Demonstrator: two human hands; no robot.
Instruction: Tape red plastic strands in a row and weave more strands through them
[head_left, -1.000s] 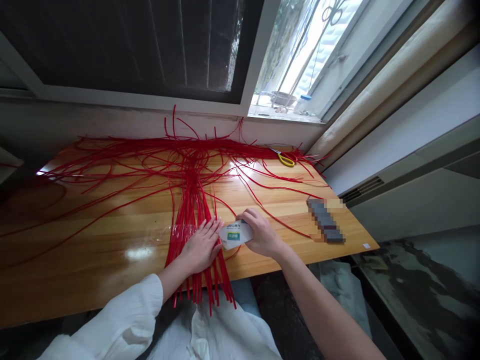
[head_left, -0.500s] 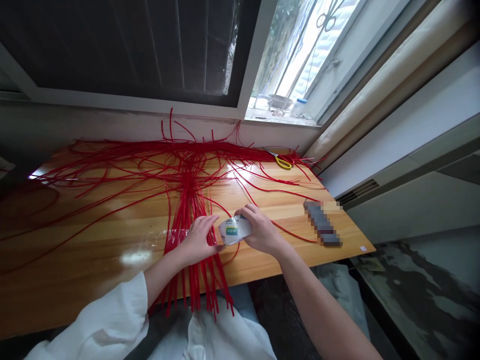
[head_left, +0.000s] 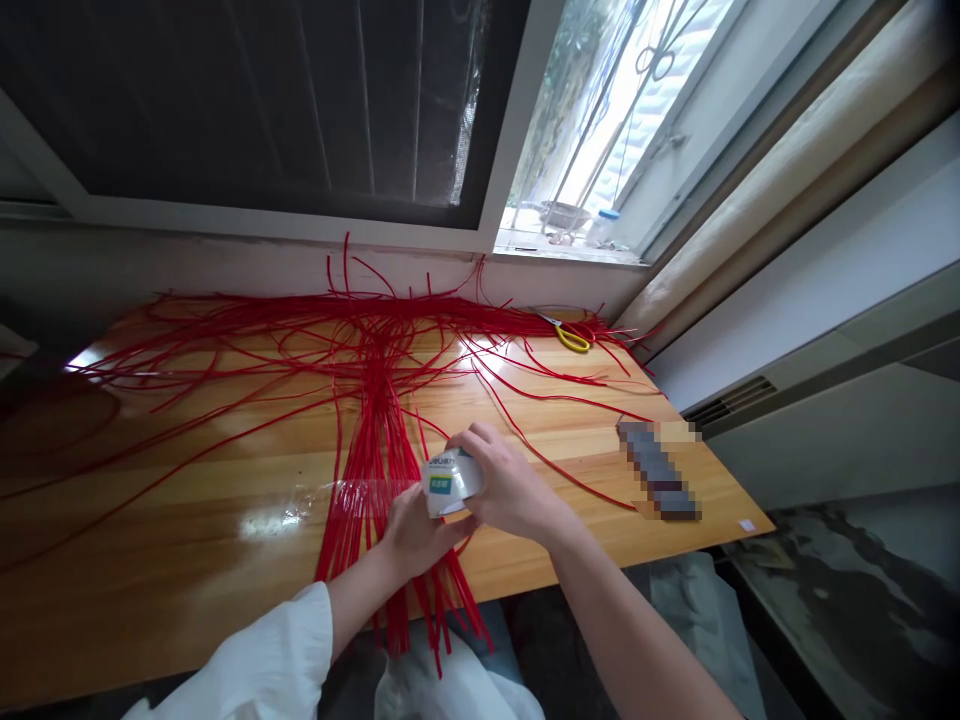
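A roll of clear tape (head_left: 447, 482) with a printed white core is in my right hand (head_left: 504, 482), whose fingers are closed around its right side. My left hand (head_left: 420, 532) lies low over the red cords (head_left: 352, 530), just left of and below the roll. Its thumb is stretched out beneath the roll, apart from the fingers, which are partly hidden behind it. A strip of clear tape (head_left: 341, 493) runs leftward across the cords onto the tabletop. The cords fan out toward me and hang over the front edge.
Many more red cords (head_left: 247, 318) lie along the back of the wooden table (head_left: 187, 540). Yellow-handled scissors (head_left: 572, 340) rest on them at the back right. A blurred dark oblong thing (head_left: 658, 470) lies near the right edge. Behind stands a window (head_left: 600, 120).
The tape roll and my right hand have moved slightly left and down. My left hand has shifted right and down, closer in under the roll. The view has tilted a little.
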